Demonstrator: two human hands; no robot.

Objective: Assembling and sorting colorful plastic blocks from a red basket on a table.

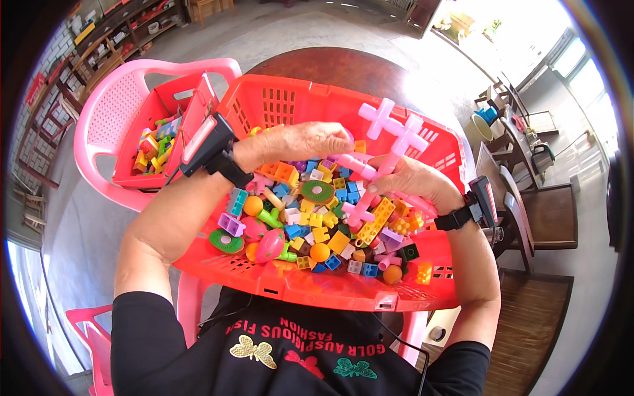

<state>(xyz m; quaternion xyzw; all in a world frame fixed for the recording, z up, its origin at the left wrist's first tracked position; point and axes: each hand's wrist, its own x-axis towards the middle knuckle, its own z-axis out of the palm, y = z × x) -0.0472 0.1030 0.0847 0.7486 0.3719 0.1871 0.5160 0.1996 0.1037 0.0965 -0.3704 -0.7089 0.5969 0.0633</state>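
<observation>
My right hand (415, 179) is closed round a pink toy built of joined rods and cross-shaped connectors (396, 142). The pink toy stands up above the basket's far right part, and one of its rods (356, 165) points toward my left hand (318, 140). The left hand's fingers are pinched together beside that rod, with a bit of purple at their tips that I cannot name. Below both hands, a red plastic basket (284, 290) holds a heap of building blocks (320, 234), orange balls (319, 252) and toy kiwi halves (317, 191).
Left of the basket is a pink plastic chair (109, 99) bearing a red box (191, 135) of more blocks. Behind the basket lies a round brown table (330, 59). Wooden furniture (548, 211) stands at the right, shelves (132, 33) at the far left.
</observation>
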